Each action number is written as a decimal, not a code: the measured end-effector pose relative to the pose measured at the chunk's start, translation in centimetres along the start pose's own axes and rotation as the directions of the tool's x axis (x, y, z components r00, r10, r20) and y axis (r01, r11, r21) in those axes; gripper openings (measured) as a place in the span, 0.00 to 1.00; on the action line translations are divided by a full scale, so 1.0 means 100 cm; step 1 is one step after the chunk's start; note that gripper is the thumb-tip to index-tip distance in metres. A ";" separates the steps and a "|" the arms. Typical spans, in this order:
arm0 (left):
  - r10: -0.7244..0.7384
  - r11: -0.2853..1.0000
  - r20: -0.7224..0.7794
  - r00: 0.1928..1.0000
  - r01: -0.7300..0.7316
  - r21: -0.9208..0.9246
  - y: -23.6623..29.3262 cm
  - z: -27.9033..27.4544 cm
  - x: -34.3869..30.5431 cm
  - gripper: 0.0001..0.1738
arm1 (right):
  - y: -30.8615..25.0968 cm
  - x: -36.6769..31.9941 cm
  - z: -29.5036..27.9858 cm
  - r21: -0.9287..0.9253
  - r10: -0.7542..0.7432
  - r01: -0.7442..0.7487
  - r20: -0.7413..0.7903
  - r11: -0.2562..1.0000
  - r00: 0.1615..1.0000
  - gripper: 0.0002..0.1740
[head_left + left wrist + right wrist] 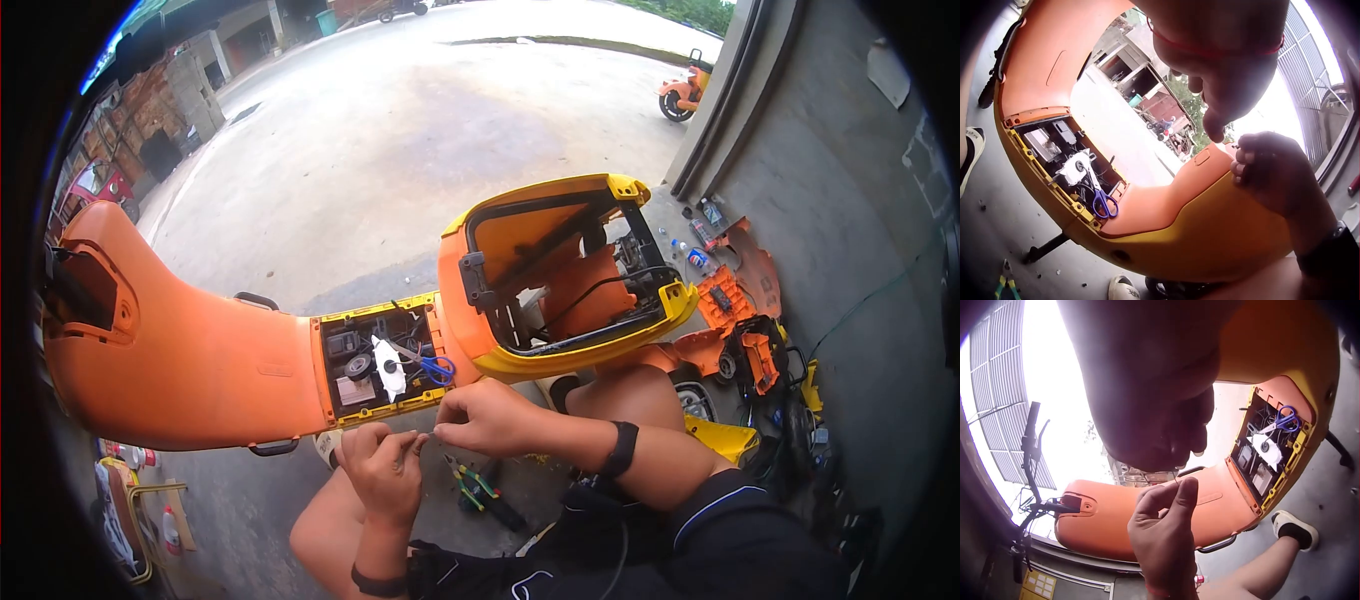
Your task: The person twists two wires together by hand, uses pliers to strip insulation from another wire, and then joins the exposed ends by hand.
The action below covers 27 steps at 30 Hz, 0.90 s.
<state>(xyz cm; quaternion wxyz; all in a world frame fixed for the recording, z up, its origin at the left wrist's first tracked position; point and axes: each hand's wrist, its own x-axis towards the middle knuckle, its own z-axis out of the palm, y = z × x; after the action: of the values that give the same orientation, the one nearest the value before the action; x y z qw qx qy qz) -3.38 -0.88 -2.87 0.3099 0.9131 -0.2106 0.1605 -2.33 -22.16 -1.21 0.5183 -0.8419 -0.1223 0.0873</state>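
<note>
Position check: the thin strand (pixel 1176 477) lies between your two hands, directly in front of you and on the near side of the open compartment (pixel 385 411). Its long axis bridges the small gap from your left fingertips towards your right ones. Your left hand (pixel 385 474) pinches one end between thumb and forefinger; your right hand (pixel 492 417) has its fingers curled in and appears to grip the other end, although the wrist views partly obscure that contact. In the head view, the right hand is nearer the scissors (pixel 424 362), which rest in the compartment with their handles towards that hand.

Materials: the scissors have smooth blue handle loops and grey metal blades. Beside them lies a pale, irregular, flat-looking white piece (pixel 387 381) bearing a round dark part. The compartment has a notched yellow rim and adjoins a smooth, curved, glossy orange body panel (pixel 200 340). Pliers (pixel 466 490) with green-and-yellow handles lie on the rough grey floor (pixel 250 500)
</note>
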 end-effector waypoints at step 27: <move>0.172 0.615 0.768 0.617 0.542 -0.572 -0.020 -0.051 0.019 0.19 | -0.021 -0.002 -0.022 -0.584 -0.707 0.668 0.214 0.461 0.675 0.07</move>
<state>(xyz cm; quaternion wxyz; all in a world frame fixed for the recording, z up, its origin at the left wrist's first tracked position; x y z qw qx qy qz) -1.67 3.24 0.82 0.5617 0.6858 -0.2593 -0.3832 -2.13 -23.22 1.66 0.2053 -0.8425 -0.4566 -0.1988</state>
